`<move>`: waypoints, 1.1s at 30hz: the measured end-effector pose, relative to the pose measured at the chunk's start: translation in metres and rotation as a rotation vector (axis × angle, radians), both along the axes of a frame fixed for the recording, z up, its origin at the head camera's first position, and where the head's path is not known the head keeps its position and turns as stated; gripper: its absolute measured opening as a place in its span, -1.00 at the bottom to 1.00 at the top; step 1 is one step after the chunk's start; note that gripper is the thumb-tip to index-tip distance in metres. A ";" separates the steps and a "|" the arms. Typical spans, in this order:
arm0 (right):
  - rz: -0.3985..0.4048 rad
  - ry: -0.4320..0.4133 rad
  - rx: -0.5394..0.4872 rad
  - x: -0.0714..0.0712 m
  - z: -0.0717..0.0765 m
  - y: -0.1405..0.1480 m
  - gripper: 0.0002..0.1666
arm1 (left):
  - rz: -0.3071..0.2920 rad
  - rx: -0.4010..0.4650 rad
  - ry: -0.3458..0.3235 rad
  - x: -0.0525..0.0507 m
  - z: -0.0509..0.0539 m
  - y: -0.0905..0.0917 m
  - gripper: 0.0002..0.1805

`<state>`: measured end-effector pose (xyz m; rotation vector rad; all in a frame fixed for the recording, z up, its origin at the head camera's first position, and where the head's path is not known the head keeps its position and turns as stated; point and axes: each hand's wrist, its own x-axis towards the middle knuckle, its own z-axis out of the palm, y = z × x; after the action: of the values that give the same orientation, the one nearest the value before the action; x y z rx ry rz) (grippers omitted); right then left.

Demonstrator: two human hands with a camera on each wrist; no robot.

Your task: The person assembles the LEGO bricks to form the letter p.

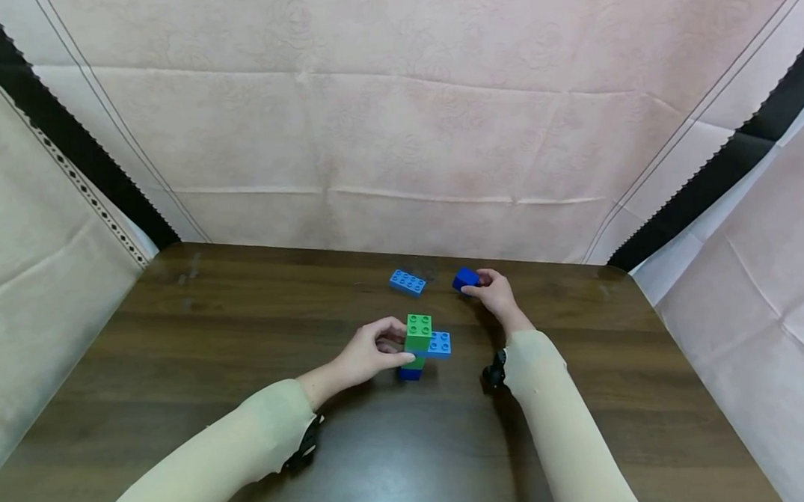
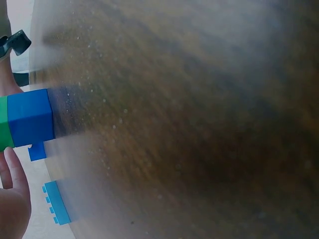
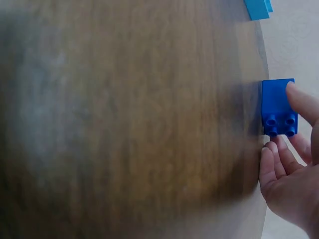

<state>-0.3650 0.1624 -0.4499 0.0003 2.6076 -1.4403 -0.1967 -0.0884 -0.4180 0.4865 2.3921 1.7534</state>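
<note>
My left hand (image 1: 366, 354) grips a small stack of toy building bricks from its left side, thumb in front. The stack has a green brick (image 1: 417, 331) on top. Below it a light blue brick (image 1: 440, 344) juts out to the right, over another green brick and a dark blue brick (image 2: 31, 117) at the bottom. Farther back and to the right, my right hand (image 1: 497, 295) pinches a separate dark blue brick (image 3: 278, 99) between thumb and fingers. Its studs point towards the fingers in the right wrist view. Whether it touches the table I cannot tell.
A loose light blue brick (image 1: 406, 282) lies near the back of the brown wooden table (image 1: 256, 310), left of the right hand. Pale cloth (image 1: 370, 140) hangs behind the table's far edge and along both sides.
</note>
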 end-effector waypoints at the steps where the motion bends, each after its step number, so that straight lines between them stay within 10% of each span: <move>1: 0.000 0.004 0.018 0.000 0.000 0.000 -0.34 | -0.003 0.001 0.005 0.002 0.004 0.000 -0.71; 17: 0.024 0.014 0.073 0.003 0.002 0.001 -0.44 | -0.001 0.000 0.008 -0.013 -0.025 -0.001 -0.67; 33: 0.036 -0.028 -0.273 0.018 0.016 0.004 -0.53 | 0.006 -0.016 -0.008 -0.014 -0.026 -0.003 -0.68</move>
<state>-0.3472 0.1663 -0.4338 -0.0583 2.3554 -1.7556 -0.2108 -0.0912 -0.4443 0.4703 2.4028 1.7344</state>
